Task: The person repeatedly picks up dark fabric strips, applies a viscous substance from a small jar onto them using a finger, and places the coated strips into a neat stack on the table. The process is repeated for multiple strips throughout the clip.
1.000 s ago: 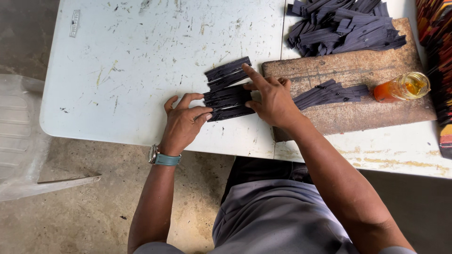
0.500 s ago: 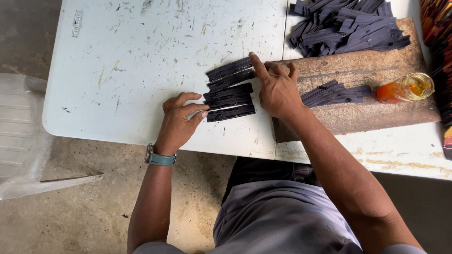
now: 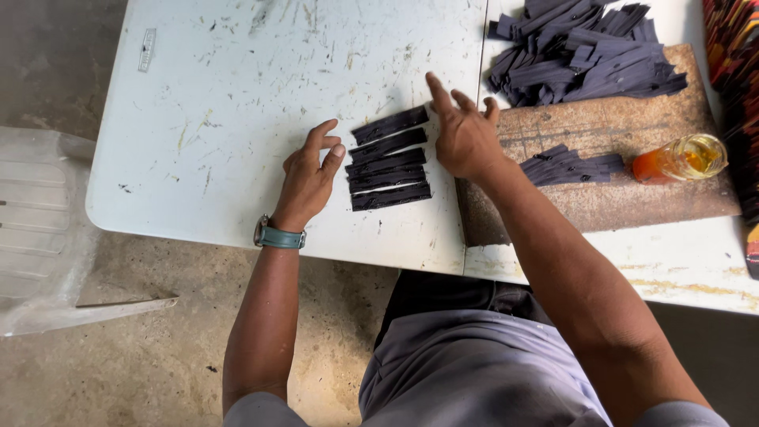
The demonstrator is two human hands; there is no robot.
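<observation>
Lifted off since half a second back: right hand [image 3: 465, 141], fingers now spread, holding nothing. Left hand [image 3: 311, 175] loosely curled, empty, just left of row of dark strips [image 3: 389, 158] lying between both hands on white table [image 3: 237, 95]. Likely thin, light, floppy; best pinched at an end.

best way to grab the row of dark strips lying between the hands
Probably by the short ends, one hand on each side. The dark strips lie flat and side by side on the white table, ends facing the left hand and right hand. Squeezing inward from both ends would gather them.
</observation>
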